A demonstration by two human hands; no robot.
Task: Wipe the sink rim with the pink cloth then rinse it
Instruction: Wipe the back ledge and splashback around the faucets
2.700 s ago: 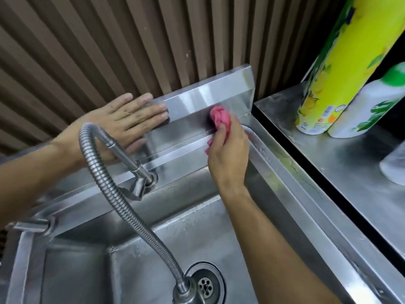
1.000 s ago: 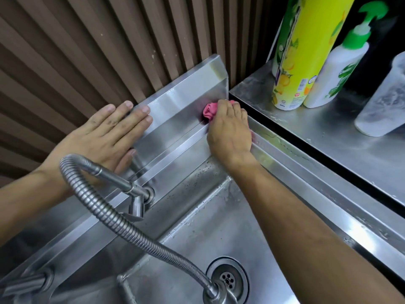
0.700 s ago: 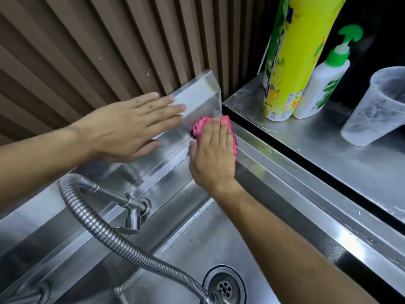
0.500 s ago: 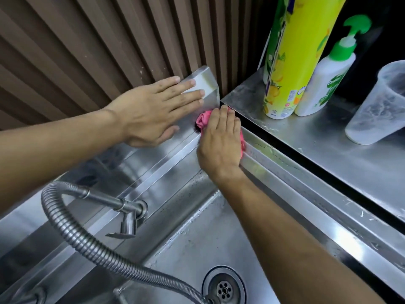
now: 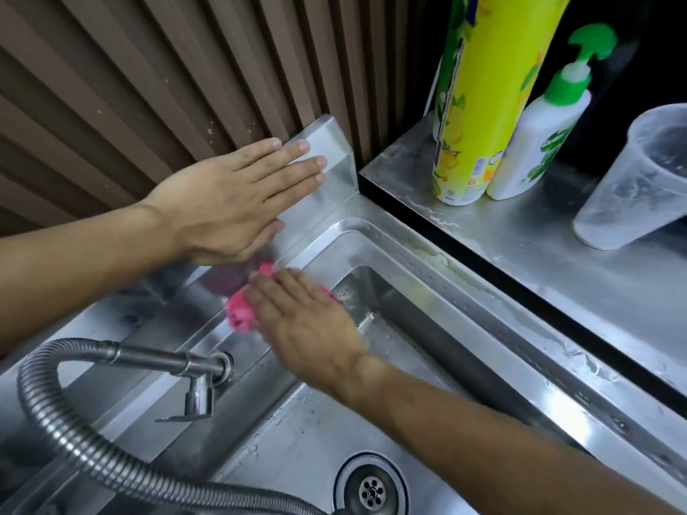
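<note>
The pink cloth (image 5: 241,314) lies bunched on the back rim of the steel sink (image 5: 416,250), under the fingers of my right hand (image 5: 305,321), which presses it flat against the rim left of the back right corner. Only the cloth's left end and a strip along my fingers show. My left hand (image 5: 230,198) rests flat with fingers spread on the sink's raised backsplash (image 5: 331,150), just above and behind the cloth, holding nothing.
A tap with a flexible metal hose (image 5: 74,433) curves over the basin at the left; the drain (image 5: 371,488) is at the bottom. On the steel counter (image 5: 557,284) to the right stand a tall yellow bottle (image 5: 483,98), a white pump bottle (image 5: 539,139) and a clear plastic cup (image 5: 639,180).
My right hand has slid the cloth from the back right corner leftward along the back rim. My left hand has moved right along the backsplash toward its end.
</note>
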